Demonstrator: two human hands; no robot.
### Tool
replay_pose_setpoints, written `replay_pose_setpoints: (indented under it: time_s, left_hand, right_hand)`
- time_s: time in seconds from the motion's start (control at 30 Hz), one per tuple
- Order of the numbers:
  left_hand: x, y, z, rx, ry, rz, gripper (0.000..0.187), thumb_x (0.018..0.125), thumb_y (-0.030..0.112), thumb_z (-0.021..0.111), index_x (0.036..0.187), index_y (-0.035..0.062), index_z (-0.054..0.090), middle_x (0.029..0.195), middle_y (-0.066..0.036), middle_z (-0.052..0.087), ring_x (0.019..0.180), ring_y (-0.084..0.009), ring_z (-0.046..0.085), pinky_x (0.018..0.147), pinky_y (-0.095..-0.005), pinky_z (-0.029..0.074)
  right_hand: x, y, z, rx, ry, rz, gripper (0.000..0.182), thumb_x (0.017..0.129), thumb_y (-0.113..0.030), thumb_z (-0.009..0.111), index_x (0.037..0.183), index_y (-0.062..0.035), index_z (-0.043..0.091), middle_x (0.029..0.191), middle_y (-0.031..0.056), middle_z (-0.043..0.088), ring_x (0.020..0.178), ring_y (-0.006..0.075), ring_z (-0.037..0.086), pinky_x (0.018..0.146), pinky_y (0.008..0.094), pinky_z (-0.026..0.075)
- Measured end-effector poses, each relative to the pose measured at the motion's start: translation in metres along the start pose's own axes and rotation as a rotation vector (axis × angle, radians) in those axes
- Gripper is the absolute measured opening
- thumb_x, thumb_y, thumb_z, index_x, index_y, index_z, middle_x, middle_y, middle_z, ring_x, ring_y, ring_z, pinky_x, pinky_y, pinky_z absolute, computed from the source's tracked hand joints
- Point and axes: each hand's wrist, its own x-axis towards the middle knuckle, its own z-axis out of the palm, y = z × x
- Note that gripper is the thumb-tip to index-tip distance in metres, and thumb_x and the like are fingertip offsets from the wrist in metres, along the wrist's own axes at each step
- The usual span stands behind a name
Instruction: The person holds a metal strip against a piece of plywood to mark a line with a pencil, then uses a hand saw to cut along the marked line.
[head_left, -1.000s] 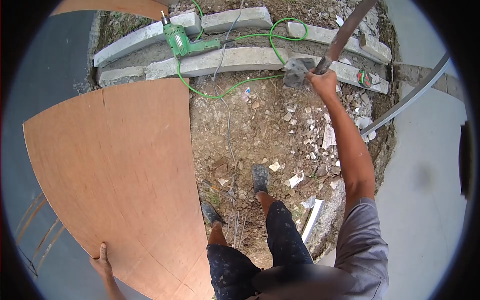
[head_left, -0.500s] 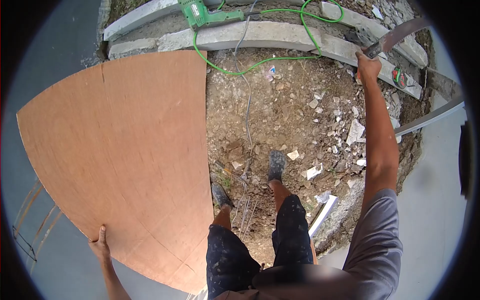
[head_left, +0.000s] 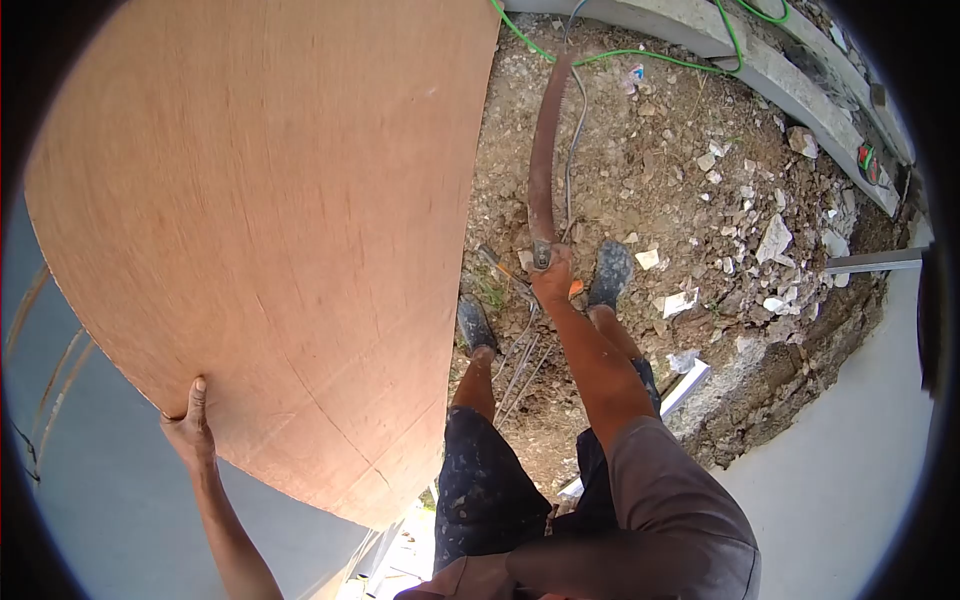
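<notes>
A large plywood sheet with a curved left edge takes up the left half of the view. My left hand grips its lower curved edge, thumb on top; the fingers beneath are hidden. In front of my body, my right hand is closed around the handle of a curved handsaw. The saw's rusty blade points away from me, its toothed side facing right. Blade and plywood are apart, with a strip of dirt between the saw and the sheet's straight right edge.
My feet stand on rubble-strewn dirt. A green cord and a grey cable run across it. Curved concrete curbs lie at the far right, with a tape measure on one. A white bar lies near my right leg.
My right hand has brought the saw from the far right to the middle, near the plywood. The plywood appears larger and higher in view. The green power tool has left the view.
</notes>
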Motion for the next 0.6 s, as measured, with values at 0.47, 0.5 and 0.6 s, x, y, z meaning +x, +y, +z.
replay_pose_setpoints:
  time_s: [0.47,0.5,0.6]
  left_hand:
    - [0.001,0.004,0.009,-0.131,0.011,0.143,0.047,0.077,0.026,0.077,0.104,-0.0083,0.061,0.098,-0.013,0.067,0.088,-0.0184,0.061,0.082,-0.0302,0.046]
    - [0.001,0.005,0.008,-0.14,0.013,0.152,0.047,0.077,0.026,0.077,0.104,-0.0083,0.061,0.098,-0.013,0.067,0.088,-0.0184,0.061,0.082,-0.0302,0.046]
    - [0.0,0.008,0.008,-0.123,-0.019,0.135,0.046,0.077,0.025,0.077,0.104,-0.0079,0.061,0.098,-0.013,0.067,0.088,-0.0183,0.061,0.08,-0.0302,0.047]
  right_hand:
    - [-0.042,-0.013,-0.054,-0.111,-0.079,-0.308,0.031,0.065,-0.008,0.07,0.093,-0.0004,0.06,0.076,0.0177,0.063,0.072,0.0279,0.064,0.066,0.039,0.05]
    - [-0.048,-0.023,-0.072,-0.109,-0.066,-0.311,0.031,0.065,-0.008,0.07,0.093,-0.0004,0.06,0.076,0.0177,0.063,0.072,0.0279,0.064,0.066,0.039,0.05]
    - [-0.059,-0.057,-0.159,0.159,0.13,-0.373,0.026,0.067,-0.005,0.069,0.091,-0.0014,0.06,0.072,0.0115,0.063,0.066,0.0194,0.062,0.064,0.0343,0.05]
